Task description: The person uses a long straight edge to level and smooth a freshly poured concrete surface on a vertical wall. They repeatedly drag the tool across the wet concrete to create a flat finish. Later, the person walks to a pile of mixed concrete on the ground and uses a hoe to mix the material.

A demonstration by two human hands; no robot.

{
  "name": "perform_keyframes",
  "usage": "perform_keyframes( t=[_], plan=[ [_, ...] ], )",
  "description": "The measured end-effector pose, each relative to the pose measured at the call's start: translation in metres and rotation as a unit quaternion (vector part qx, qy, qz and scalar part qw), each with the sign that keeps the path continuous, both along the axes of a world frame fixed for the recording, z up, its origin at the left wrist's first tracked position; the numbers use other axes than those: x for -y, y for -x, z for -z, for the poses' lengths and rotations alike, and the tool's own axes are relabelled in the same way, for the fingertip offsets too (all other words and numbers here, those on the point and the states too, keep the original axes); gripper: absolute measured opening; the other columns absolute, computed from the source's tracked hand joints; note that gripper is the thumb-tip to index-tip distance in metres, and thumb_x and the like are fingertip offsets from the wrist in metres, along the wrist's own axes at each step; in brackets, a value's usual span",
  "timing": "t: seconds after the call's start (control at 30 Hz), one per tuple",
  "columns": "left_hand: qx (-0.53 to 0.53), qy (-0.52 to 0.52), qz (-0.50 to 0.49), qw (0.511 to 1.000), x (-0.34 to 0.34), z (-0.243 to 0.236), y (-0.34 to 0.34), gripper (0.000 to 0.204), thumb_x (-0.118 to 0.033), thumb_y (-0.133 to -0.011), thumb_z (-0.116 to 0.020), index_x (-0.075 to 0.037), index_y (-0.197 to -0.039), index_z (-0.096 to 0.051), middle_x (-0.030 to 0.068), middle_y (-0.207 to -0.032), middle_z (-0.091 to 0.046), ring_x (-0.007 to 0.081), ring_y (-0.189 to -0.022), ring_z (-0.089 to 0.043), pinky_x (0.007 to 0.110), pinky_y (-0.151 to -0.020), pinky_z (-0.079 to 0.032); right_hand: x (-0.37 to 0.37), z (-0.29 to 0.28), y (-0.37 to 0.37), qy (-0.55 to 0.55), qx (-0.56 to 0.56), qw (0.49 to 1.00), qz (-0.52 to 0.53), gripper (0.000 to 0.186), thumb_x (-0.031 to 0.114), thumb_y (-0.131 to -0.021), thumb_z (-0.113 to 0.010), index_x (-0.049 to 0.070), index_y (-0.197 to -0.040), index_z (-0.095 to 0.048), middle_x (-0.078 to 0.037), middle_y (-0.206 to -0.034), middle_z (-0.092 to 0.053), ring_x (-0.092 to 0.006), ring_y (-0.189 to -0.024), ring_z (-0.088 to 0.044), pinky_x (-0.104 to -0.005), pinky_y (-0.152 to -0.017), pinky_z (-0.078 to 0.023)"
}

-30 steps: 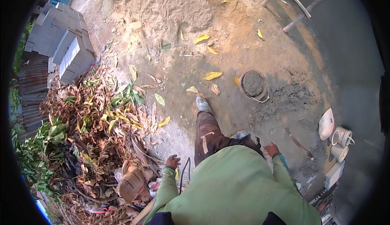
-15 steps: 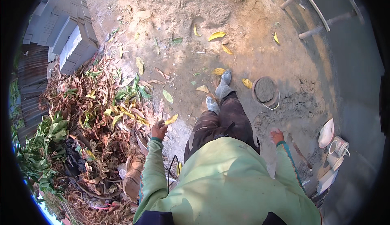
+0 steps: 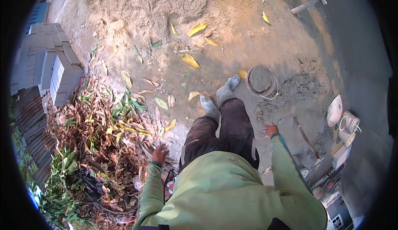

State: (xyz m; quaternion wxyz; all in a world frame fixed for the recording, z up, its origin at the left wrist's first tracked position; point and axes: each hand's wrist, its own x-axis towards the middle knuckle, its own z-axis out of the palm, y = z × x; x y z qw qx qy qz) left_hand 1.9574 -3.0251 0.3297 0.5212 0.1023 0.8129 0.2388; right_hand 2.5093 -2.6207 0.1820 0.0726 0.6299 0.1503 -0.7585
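My left hand (image 3: 160,153) hangs beside my thigh, near the edge of a heap of dry leaves. It holds nothing, and its fingers are loosely bent and apart. My right hand (image 3: 270,130) is held out at my other side with the fingers apart, also holding nothing. Closest to it is a wooden handle (image 3: 307,137) lying on the ground, with a flat grey shape like a shovel blade at its far end. Ahead and to the right stands a round bucket (image 3: 248,87) filled with grey mortar (image 3: 260,79), its thin handle folded down over the side.
Grey blocks (image 3: 66,74) are stacked at the far left, beside the leaf heap (image 3: 105,147). Wet mortar (image 3: 300,87) is spread right of the bucket. Along the right wall lie a pale shell-shaped object (image 3: 334,110) and small pails (image 3: 349,124). Sand (image 3: 157,2) is piled ahead.
My view has turned somewhat to the right, and my feet have shifted in a step. My right hand has swung slightly forward, the left slightly back. Neither has taken hold of anything.
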Motion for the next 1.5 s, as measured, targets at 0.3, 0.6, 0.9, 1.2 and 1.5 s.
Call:
perform_keyframes(
  t=[0.3,0.6,0.9,1.2,1.5],
  plan=[
    [-0.029,0.164,0.248,0.954,-0.023,-0.012,-0.056,0.035,-0.020,-0.092,-0.049,-0.004,-0.123,-0.056,0.0226,-0.104,-0.066,0.0375,-0.099,-0.063,0.043,-0.084,-0.050,-0.103,0.160,0.004,-0.093,0.244,0.965,0.010,0.061,0.030,-0.084,-0.063,0.011,-0.137,-0.041,-0.011,-0.128,-0.054,-0.0288,-0.112,-0.055,-0.0472,-0.079,-0.053],
    [0.009,0.294,0.334,0.895,-0.157,-0.029,-0.036,0.037,-0.029,-0.093,-0.050,-0.018,-0.128,-0.054,0.0180,-0.110,-0.065,0.0361,-0.099,-0.063,0.045,-0.084,-0.050,-0.145,0.326,-0.068,-0.091,0.331,0.877,0.336,0.079,0.045,-0.086,-0.063,0.011,-0.148,-0.028,-0.009,-0.150,-0.034,-0.0316,-0.135,-0.034,-0.0519,-0.108,-0.029],
    [0.005,0.334,0.403,0.852,-0.220,-0.023,-0.020,0.036,-0.034,-0.093,-0.049,-0.019,-0.124,-0.054,0.0188,-0.114,-0.063,0.0390,-0.102,-0.062,0.047,-0.082,-0.049,-0.149,0.255,0.006,-0.106,-0.008,0.875,0.472,0.045,0.046,-0.088,-0.063,0.012,-0.115,-0.058,0.002,-0.090,-0.055,-0.0114,-0.083,-0.052,-0.0338,-0.078,-0.041],
    [-0.020,0.248,0.353,0.902,-0.174,-0.002,-0.016,0.039,-0.022,-0.097,-0.040,-0.016,-0.134,-0.050,0.0183,-0.129,-0.056,0.0387,-0.110,-0.058,0.047,-0.089,-0.048,-0.314,0.113,0.041,-0.152,0.136,0.899,0.387,0.033,0.046,-0.088,-0.065,0.020,-0.078,-0.047,0.007,-0.057,-0.033,-0.0082,-0.048,-0.031,-0.0266,-0.057,-0.037],
    [-0.034,0.227,0.355,0.906,-0.147,0.024,0.016,0.040,-0.025,-0.091,-0.054,-0.008,-0.127,-0.052,0.0214,-0.122,-0.059,0.0393,-0.108,-0.059,0.044,-0.089,-0.048,-0.311,0.178,0.079,-0.168,0.239,0.938,0.188,0.057,0.036,-0.087,-0.067,0.006,-0.132,-0.050,-0.011,-0.122,-0.056,-0.0209,-0.113,-0.053,-0.0318,-0.096,-0.041]
  ],
)
